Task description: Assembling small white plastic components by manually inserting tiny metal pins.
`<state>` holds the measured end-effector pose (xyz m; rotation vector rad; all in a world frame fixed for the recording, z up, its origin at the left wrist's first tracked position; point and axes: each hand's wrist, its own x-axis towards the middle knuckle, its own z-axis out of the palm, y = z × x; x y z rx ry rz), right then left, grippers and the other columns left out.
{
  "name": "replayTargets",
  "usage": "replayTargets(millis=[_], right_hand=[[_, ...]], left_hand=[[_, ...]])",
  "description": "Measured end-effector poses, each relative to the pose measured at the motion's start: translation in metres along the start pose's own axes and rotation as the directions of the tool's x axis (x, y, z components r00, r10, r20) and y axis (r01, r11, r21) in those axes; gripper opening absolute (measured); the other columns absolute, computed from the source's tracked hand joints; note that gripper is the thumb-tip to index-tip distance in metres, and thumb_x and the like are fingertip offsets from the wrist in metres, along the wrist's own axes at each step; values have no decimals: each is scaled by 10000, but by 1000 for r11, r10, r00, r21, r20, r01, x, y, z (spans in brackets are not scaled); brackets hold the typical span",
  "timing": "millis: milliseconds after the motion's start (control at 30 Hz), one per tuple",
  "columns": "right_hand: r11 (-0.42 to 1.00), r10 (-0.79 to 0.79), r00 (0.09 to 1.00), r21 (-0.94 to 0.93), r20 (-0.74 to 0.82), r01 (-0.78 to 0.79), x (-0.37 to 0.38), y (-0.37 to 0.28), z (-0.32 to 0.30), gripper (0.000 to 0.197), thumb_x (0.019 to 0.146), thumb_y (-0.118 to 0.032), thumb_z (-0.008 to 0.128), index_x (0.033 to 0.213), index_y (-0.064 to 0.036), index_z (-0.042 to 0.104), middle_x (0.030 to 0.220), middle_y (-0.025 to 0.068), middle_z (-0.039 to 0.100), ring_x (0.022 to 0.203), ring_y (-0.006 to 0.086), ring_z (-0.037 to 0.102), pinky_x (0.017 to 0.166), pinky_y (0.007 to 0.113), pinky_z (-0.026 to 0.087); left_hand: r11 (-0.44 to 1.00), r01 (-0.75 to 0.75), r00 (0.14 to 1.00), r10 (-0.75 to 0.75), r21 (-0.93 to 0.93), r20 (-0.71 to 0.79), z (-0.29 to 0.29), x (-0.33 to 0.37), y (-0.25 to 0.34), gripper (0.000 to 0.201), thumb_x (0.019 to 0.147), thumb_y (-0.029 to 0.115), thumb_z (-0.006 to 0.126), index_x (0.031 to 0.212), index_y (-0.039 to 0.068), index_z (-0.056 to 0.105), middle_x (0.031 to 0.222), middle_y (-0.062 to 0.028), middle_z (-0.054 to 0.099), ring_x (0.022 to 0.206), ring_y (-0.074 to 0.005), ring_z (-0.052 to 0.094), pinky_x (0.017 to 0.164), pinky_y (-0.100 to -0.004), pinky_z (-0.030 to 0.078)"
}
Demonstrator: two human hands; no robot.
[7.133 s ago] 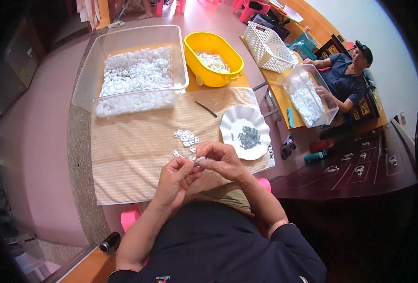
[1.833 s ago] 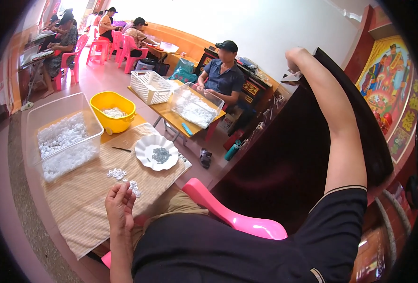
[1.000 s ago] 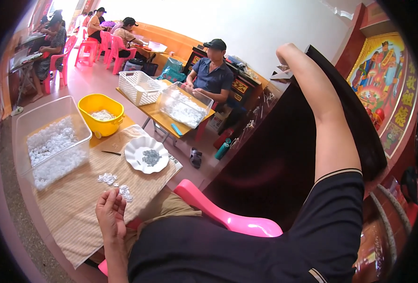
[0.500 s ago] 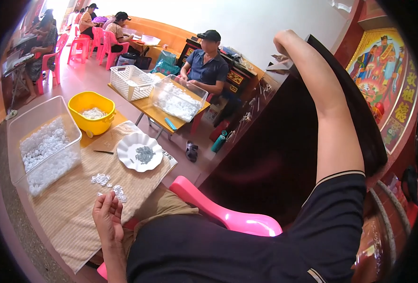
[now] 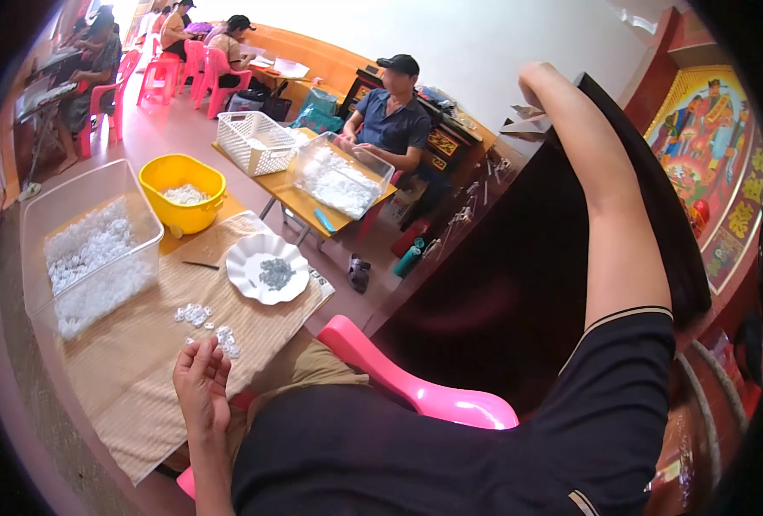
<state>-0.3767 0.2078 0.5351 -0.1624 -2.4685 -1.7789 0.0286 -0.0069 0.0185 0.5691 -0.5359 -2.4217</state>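
Note:
My left hand [image 5: 202, 378] hovers over the near edge of the cloth-covered table, palm up, fingers curled and fingertips pressed together. What they hold, if anything, is too small to make out. Just beyond the fingertips lie small white plastic pieces [image 5: 227, 341], with another little cluster [image 5: 194, 316] behind them. My right arm stretches far out to the right, and my right hand [image 5: 535, 80] is bent at the wrist by the top of a large dark panel [image 5: 476, 284]. Its fingers are hidden; pale, flat, angular pieces [image 5: 528, 123] show right below it.
A scalloped white plate [image 5: 242, 284] with grey bits, a thin dark tool [image 5: 201, 266], a yellow tub [image 5: 184, 225] and a clear bin [image 5: 89, 331] of white pieces share my table. A pink chair [image 5: 356, 348] is beside me. Another person [image 5: 390, 120] sits working opposite.
The whole view has shifted slightly, so the tables sit a little further right and higher. Both my hands keep nearly the same pose, the right arm still outstretched.

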Motion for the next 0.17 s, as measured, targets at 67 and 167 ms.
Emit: replayTargets(millis=[67,167], right_hand=[[998,-17,993,52,-117,24,-43,-2,-12,171,621,-99,781,787,-86,746,927,136,707,800,207,680,744,335,545],[994,45,993,97,106,-55,-20,-3,-15,175,616,-91,784,787,-83,747,944,142,705,831,206,680,760,343,541]], left_hand=[[1000,2,1000,-2,-1,14,2,1,-1,88,891,107,648,937,96,574,951,-50,668,775,-93,630,682,-239,561],[1000,7,999,-8,19,36,0,4,-2,92,888,114,652,939,94,578,947,-47,669,786,-99,631,698,-246,560]])
